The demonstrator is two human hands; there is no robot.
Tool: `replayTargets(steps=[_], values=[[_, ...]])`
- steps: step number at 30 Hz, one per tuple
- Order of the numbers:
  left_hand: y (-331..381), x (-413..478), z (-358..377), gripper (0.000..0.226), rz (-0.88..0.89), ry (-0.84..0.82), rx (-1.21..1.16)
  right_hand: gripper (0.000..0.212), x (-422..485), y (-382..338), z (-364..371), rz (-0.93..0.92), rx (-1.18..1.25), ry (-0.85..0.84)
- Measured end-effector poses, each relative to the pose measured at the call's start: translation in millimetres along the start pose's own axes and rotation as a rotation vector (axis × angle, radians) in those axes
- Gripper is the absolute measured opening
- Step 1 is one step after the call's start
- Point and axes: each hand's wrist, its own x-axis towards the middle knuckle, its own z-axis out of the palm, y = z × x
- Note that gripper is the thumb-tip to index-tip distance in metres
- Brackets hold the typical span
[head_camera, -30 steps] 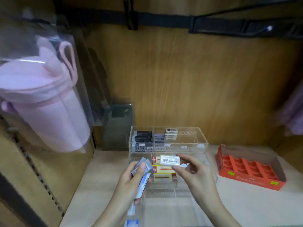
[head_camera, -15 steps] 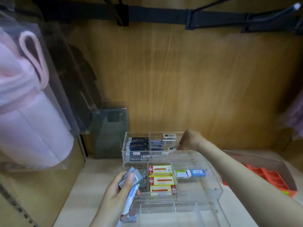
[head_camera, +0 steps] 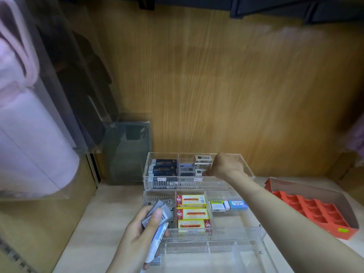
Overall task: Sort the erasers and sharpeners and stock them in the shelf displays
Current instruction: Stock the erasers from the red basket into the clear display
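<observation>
A second earlier I had my right hand (head_camera: 226, 167) up in front of me, beside my left hand (head_camera: 141, 231), pinching a white eraser (head_camera: 199, 172) above the middle tier. From there I reached it forward into the back tier (head_camera: 246, 166) of the clear display, and it ended with its curled fingers at the eraser, low in the middle compartment in front of the white stack. I could not tell whether I had let go. My view also dipped toward the shelf.

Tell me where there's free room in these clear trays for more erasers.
Bare: the front tier's compartments, and the middle tier in front of the blue eraser. Crowded: the yellow boxes column and black boxes at top left.
</observation>
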Motion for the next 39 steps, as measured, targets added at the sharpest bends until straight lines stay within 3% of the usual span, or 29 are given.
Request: replayTargets(steps=[7, 10, 14, 17, 20, 27, 30, 35, 39], values=[[-2, -4, -1, 0.019, -0.028, -0.017, -0.023, 0.03, 5, 7, -7, -0.055, 0.016, -0.04], [-2, -5, -3, 0.02, -0.022, -0.023, -0.016, 0.013, -5, 20, -23, -0.054, 0.549, 0.011], [4, -11, 1, 0.019, -0.016, -0.028, 0.002, 0.043, -43, 32, -36, -0.069, 1.242, -0.051], [11, -19, 4, 0.02, -0.015, -0.04, -0.001, 0.057, -74, 36, -31, -0.085, 1.502, -0.164], [19, -28, 7, 0.02, -0.02, -0.059, 0.012, 0.054, -99, 37, -19, -0.055, 1.668, -0.304], [24, -40, 12, 0.021, -0.027, -0.111, 0.085, 0.04, -137, 18, -1, -0.067, 1.815, -0.361], [25, -43, 17, 0.024, -0.039, -0.154, 0.07, 0.033, -155, 3, 4, -0.211, 1.815, -0.335], [32, -48, 18, 0.047, -0.084, -0.217, -0.105, 0.032, -173, -6, 11, -0.514, 1.58, -0.218], [32, -49, 14, 0.045, -0.083, -0.252, -0.116, 0.035, -174, -5, 19, -0.65, 1.388, -0.109]])
